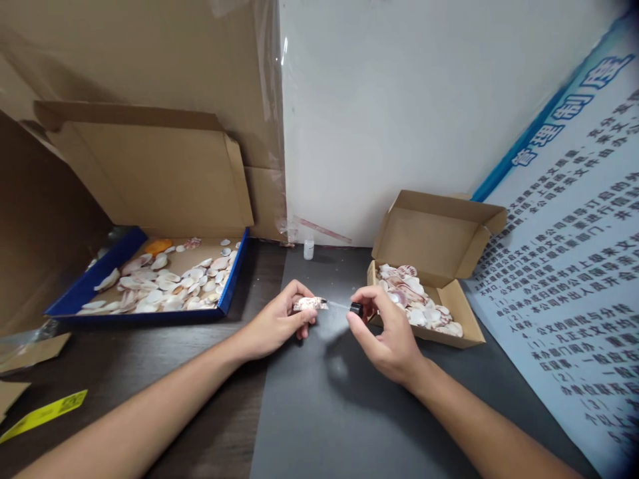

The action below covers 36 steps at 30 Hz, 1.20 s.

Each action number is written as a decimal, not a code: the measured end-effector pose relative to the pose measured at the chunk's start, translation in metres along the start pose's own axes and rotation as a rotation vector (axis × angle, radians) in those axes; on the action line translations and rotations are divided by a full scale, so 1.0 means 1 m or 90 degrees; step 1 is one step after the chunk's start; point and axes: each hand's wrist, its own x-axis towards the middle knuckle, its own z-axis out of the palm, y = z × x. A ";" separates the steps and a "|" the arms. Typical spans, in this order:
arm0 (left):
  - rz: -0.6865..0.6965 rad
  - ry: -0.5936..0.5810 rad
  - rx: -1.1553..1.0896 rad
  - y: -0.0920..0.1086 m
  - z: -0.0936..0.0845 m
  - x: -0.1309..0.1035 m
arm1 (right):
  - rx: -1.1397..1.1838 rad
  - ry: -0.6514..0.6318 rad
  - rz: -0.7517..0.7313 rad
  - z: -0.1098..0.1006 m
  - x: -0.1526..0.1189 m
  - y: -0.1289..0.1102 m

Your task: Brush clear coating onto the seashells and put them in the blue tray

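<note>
My left hand [279, 319] pinches a pale, brown-speckled shell [307, 304] between thumb and fingers. My right hand [387, 332], to its right, grips the black cap [356, 309] of a brush applicator. From this cap a thin translucent stem [339, 305] runs left to a dark tip at the shell's right end. Whether the tip touches the shell or is just over it, I cannot tell. A small white bottle [309, 250] stands beyond both hands, near the wall.
On the left, a blue-sided cardboard box [233, 276] with its lid raised holds many shells. A smaller open cardboard box [456, 309] with shells stands just behind my right hand. A dark grey mat [319, 412] lies under my hands, and a yellow strip [47, 416] is at the left.
</note>
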 end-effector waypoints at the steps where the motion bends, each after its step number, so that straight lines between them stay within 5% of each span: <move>1: 0.002 -0.001 -0.001 0.000 0.000 0.000 | 0.004 -0.011 -0.006 0.000 0.000 0.000; 36: 0.002 -0.023 0.096 -0.001 -0.003 0.001 | 0.027 -0.020 -0.018 0.000 0.001 -0.003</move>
